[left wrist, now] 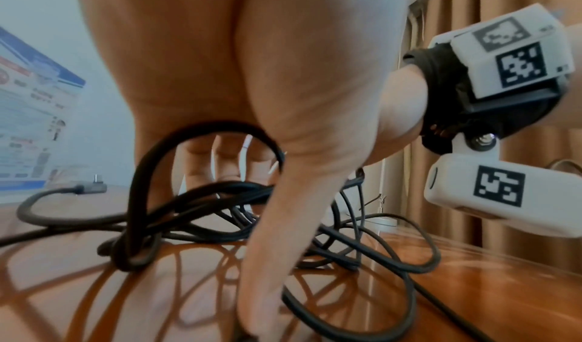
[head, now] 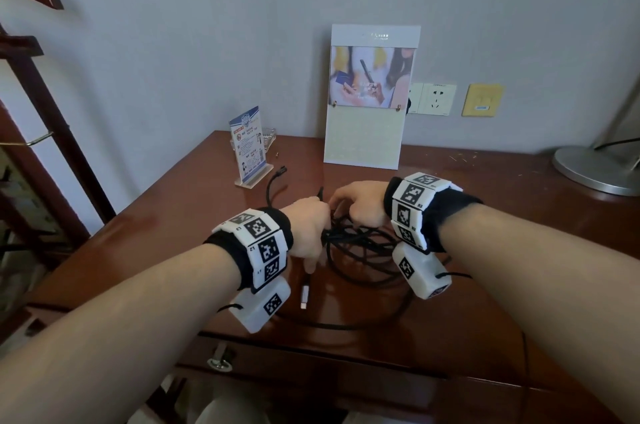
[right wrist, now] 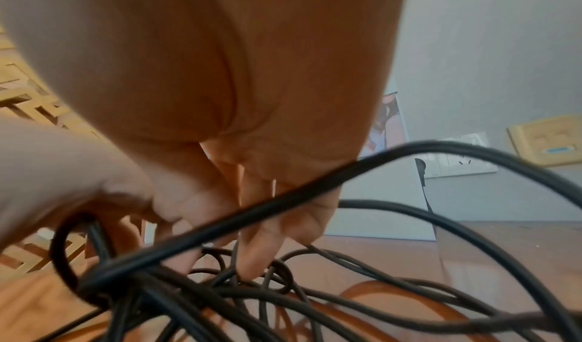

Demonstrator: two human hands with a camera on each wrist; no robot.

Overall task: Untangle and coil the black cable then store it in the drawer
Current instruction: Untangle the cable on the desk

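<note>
The black cable [head: 363, 252] lies in a tangled heap at the middle of the wooden desk [head: 485, 285]. Its silver USB plug [head: 304, 297] rests near the front, and its angled connector [head: 280, 170] [left wrist: 91, 187] points toward the back. My left hand [head: 317, 219] hooks its curled fingers into a loop of the cable [left wrist: 195, 198], while the thumb [left wrist: 267, 272] reaches down to the desk. My right hand [head: 346, 204] [right wrist: 258, 252] pinches strands of the cable [right wrist: 409, 295] at the knot with bent fingers. The drawer [head: 311, 375] under the desk edge looks closed, with a metal handle [head: 220, 361].
An acrylic sign stand [head: 248, 146] and a tall display card [head: 367, 105] stand at the back of the desk. A lamp base [head: 595, 171] sits at the far right. Wall sockets [head: 433, 100] are behind, and a dark wooden rack [head: 41, 94] stands at the left.
</note>
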